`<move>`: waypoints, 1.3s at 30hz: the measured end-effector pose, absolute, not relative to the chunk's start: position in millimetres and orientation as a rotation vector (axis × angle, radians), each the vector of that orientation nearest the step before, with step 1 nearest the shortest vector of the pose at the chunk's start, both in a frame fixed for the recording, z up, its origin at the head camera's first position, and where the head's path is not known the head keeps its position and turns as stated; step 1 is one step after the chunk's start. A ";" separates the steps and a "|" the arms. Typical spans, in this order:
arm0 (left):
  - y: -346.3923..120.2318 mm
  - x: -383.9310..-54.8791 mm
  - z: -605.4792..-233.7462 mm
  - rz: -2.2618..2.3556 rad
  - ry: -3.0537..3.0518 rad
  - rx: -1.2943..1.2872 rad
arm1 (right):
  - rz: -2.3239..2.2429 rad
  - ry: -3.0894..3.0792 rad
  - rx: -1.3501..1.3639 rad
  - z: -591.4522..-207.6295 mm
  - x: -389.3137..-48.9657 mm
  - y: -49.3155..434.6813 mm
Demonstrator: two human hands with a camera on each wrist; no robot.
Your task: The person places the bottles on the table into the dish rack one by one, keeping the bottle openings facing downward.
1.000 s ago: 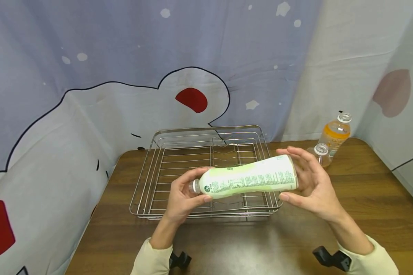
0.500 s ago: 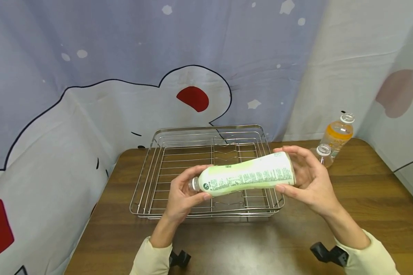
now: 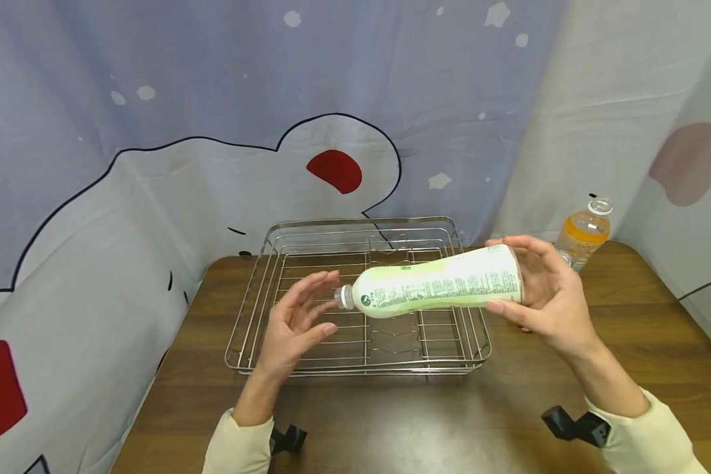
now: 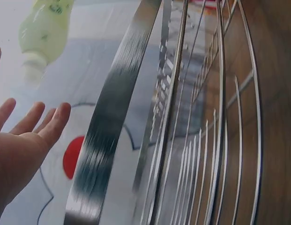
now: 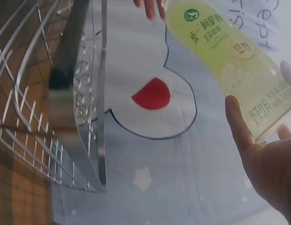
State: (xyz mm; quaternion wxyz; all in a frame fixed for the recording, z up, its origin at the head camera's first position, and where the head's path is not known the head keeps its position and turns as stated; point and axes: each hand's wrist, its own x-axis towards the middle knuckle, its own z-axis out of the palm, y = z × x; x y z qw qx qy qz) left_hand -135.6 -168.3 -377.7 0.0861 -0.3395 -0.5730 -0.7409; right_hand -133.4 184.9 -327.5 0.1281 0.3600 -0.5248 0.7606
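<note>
A pale green milk tea bottle [image 3: 432,284] lies sideways in the air above the wire rack [image 3: 355,366], its neck toward the left. My right hand [image 3: 548,296] grips it round the base, thumb in front and fingers behind. Its printed label faces up in the right wrist view, where the bottle [image 5: 229,65] leans across the upper right. My left hand [image 3: 299,322] is at the neck end with relaxed, spread fingers. In the left wrist view a small gap separates the left hand [image 4: 28,136] from the bottle's neck [image 4: 35,65].
Behind the right hand, on the wooden table [image 3: 646,329], stands a clear bottle with an orange label [image 3: 584,230]. A second clear bottle beside it is mostly hidden by the hand. A patterned curtain [image 3: 213,79] hangs behind the table.
My left hand has let go of the bottle's neck and drawn back left with its fingers opening. The right hand has shifted the bottle slightly up and right.
</note>
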 end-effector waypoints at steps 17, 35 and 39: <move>-236.7 -124.6 -378.0 -2.030 -1.727 -0.912 | 2.289 -1.529 0.805 -303.2 -164.2 229.7; -289.9 -104.6 -404.3 -1.905 -1.875 -0.493 | 2.266 -1.681 0.556 -295.8 -209.9 253.8; -294.2 -102.9 -414.6 -1.845 -2.008 -0.336 | 2.215 -1.790 0.475 -298.5 -220.0 257.1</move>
